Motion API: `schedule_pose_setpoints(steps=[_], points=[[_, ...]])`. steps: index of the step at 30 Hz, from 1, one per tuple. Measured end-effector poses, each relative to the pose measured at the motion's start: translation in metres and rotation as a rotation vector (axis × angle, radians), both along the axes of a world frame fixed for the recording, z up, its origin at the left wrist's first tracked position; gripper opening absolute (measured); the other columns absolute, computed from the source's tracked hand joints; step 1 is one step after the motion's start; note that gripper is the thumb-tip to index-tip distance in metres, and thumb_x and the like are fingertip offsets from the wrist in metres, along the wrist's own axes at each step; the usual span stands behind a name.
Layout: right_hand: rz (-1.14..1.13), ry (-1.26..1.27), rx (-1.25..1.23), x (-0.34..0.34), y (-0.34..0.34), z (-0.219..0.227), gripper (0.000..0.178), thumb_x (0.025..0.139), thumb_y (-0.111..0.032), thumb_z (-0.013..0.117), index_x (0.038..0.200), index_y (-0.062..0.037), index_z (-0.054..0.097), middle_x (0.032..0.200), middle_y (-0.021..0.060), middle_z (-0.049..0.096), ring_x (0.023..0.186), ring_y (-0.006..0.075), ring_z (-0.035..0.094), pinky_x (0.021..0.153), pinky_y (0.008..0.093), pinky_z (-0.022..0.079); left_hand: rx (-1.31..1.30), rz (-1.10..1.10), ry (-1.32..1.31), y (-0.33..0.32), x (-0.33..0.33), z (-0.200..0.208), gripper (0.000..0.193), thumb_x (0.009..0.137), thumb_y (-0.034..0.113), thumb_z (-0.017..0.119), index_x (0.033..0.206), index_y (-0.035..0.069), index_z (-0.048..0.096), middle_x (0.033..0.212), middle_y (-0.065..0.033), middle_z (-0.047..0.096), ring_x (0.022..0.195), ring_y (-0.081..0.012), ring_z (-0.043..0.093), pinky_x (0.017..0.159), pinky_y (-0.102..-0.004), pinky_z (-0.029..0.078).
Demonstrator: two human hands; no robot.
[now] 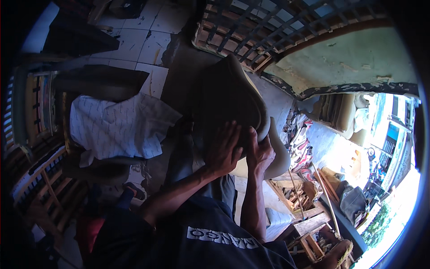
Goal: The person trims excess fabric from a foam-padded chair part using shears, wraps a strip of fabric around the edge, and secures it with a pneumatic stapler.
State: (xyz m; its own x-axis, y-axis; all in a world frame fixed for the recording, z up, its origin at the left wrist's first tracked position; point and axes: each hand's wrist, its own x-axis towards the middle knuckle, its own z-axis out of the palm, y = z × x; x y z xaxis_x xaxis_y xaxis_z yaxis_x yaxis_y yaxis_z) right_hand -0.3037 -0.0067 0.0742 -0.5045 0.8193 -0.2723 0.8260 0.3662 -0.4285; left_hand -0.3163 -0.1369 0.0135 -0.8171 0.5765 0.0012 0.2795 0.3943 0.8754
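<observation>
A dark, padded upholstered piece with a rounded, seamed edge lies in front of me, tapering to a point at its far end. My left hand rests on its near part, palm down with the fingers stretched out. Just to the right, my right hand is closed at the piece's edge, its fingers bent and seeming to pinch the dark cover. What lies between those fingers is hidden. Below and right of the edge shows a pale, rounded piece that looks like foam.
A white patterned cloth covers a seat at left. A frame with crossed dark webbing stands at the far side, beside a pale green panel. Wood scraps and a long stick lie at lower right.
</observation>
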Motion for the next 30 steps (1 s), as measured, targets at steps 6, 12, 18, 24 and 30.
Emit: schedule_pose_setpoints(steps=[6,12,18,24,30], points=[[0.106,-0.183,0.033,-0.043,0.007,-0.009,0.07,0.094,-0.073,0.053,0.12,-0.0119,0.074,0.092,0.0213,0.076,0.093,0.0426,0.074,0.084,0.0531,0.056,-0.01,0.037,0.067,-0.003,-0.049,-0.006,0.077,0.097,0.042,0.066,0.155,-0.001,0.04,0.161,-0.027,0.037,0.149,-0.0446,0.036,0.123,-0.0571,0.028],[0.382,-0.197,-0.042,-0.056,0.007,-0.033,0.063,0.1,-0.065,0.05,0.123,-0.0093,0.071,0.096,0.0229,0.075,0.092,0.0443,0.073,0.077,0.0539,0.057,-0.008,0.055,0.141,-0.022,-0.067,-0.033,0.095,0.083,0.045,0.082,0.157,0.005,0.039,0.159,-0.0265,0.04,0.147,-0.0464,0.039,0.122,-0.0555,0.031],[0.534,0.092,-0.225,-0.054,-0.013,-0.078,0.064,0.105,-0.056,0.05,0.147,-0.0081,0.056,0.111,0.0198,0.076,0.104,0.0312,0.074,0.086,0.0417,0.056,-0.101,0.147,0.002,-0.037,-0.069,-0.067,0.102,0.08,0.036,0.086,0.158,-0.001,0.031,0.16,-0.0279,0.037,0.146,-0.0497,0.036,0.122,-0.0544,0.032],[0.549,0.046,-0.379,-0.05,-0.048,-0.112,0.064,0.103,-0.048,0.058,0.151,-0.0083,0.051,0.129,0.0228,0.069,0.123,0.0361,0.066,0.1,0.0435,0.054,-0.15,0.261,-0.103,-0.06,-0.062,-0.109,0.093,0.089,0.031,0.078,0.158,-0.005,0.028,0.157,-0.0315,0.038,0.146,-0.0492,0.038,0.122,-0.0529,0.033],[0.652,-0.029,-0.349,-0.059,-0.06,-0.12,0.067,0.099,-0.043,0.065,0.15,-0.0012,0.05,0.124,0.0248,0.07,0.113,0.038,0.07,0.092,0.0435,0.059,-0.112,0.346,-0.158,-0.071,-0.051,-0.14,0.088,0.09,0.027,0.075,0.156,-0.008,0.028,0.158,-0.0314,0.037,0.146,-0.048,0.039,0.122,-0.0511,0.033]])
